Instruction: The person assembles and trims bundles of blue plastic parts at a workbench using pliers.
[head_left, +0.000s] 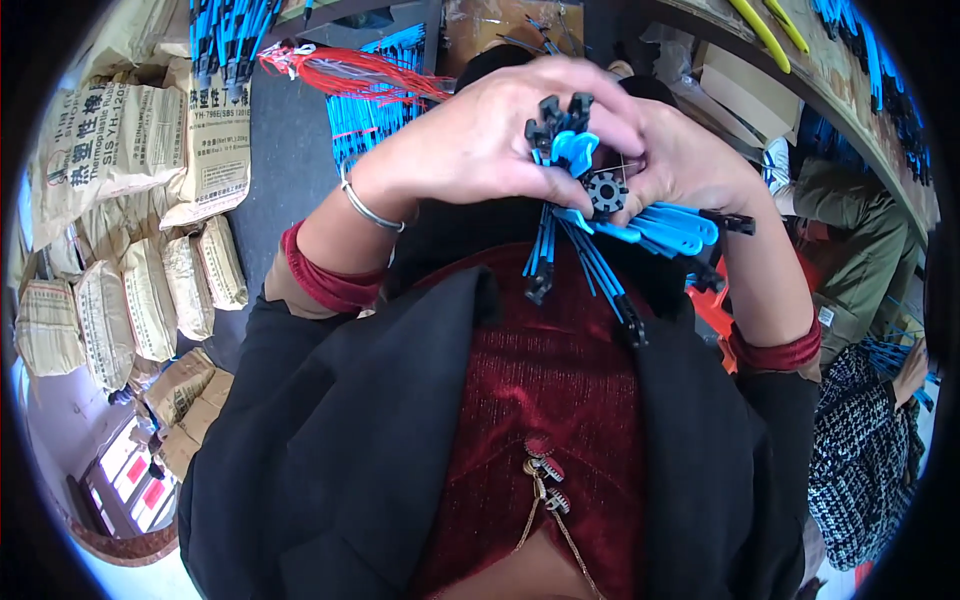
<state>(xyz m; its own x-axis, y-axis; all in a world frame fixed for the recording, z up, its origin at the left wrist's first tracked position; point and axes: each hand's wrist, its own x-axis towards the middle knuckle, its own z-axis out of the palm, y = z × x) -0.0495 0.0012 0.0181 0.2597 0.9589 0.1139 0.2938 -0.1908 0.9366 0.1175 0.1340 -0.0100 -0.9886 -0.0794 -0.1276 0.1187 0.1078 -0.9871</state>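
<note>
Both hands are raised in front of my chest, closed around a partly built umbrella frame. Its black toothed hub (607, 192), with a round hole in the middle, sits between my thumbs. Blue ribs (665, 230) with black end joints fan out from it, some hanging down and some toward the right. My left hand (490, 135), with a bangle at the wrist, grips the hub and ribs from the left, thumb against the hub. My right hand (690, 155) pinches the hub's right side, where a thin wire (626, 167) shows. Fingertips behind the hub are hidden.
At far left lie stacked paper sacks (150, 130). Red wires (350, 72) and a bundle of blue ribs (375, 115) lie beyond my left arm. A bench (825, 75) at upper right bears yellow-handled pliers (762, 38) and more ribs. People sit at right, one in green trousers (850, 215).
</note>
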